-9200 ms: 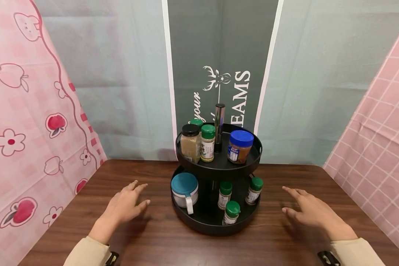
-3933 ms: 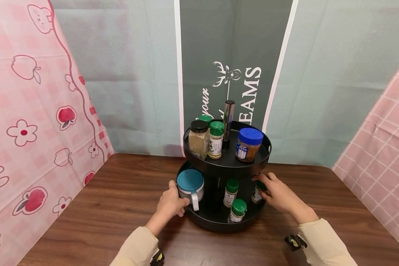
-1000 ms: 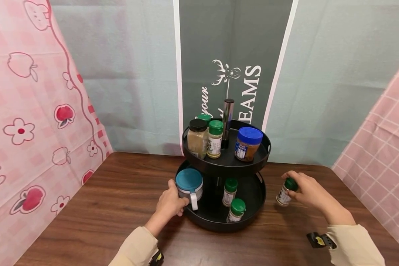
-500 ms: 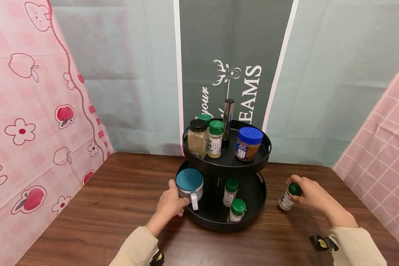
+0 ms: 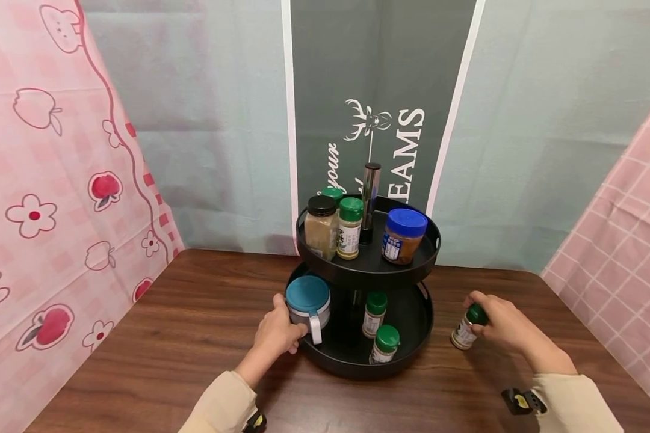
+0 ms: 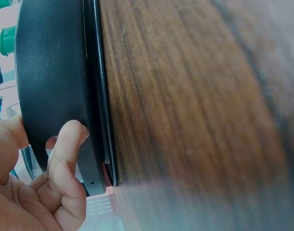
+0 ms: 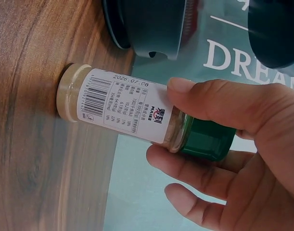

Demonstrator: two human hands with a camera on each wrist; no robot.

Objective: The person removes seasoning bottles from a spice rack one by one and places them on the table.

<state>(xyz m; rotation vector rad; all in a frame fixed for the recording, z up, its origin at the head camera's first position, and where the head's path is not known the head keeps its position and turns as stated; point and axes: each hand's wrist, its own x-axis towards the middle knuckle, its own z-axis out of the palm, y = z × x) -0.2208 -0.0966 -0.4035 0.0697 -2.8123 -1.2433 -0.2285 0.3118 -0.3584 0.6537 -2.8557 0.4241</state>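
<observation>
My right hand [image 5: 511, 328] pinches a small spice jar [image 5: 463, 335] near its green lid, to the right of a black two-tier rack [image 5: 352, 368]. In the right wrist view the jar [image 7: 122, 103] leans, its base at the wooden table and its label with a barcode facing the camera. My left hand [image 5: 276, 331] grips the lower tier's rim at the left; in the left wrist view its thumb and fingers [image 6: 67, 139] are on either side of the black wall by a cutout. Beside that hand, a mug [image 5: 307, 300] with a teal lid stands inside the tier.
Two more green-lidded spice jars [image 5: 384, 346] stand in the lower tier. The upper tier [image 5: 368, 279] holds a black-lidded jar [image 5: 321, 231], a blue-lidded jar [image 5: 404, 237] and two green-lidded jars [image 5: 349, 231] around a metal post [image 5: 371, 201]. Cloths hang behind and at both sides.
My left hand has come to the lower tier's rim. My right hand has lifted the spice jar from the lower tier and carried it right, over to the table. Lately it shifts only slightly.
</observation>
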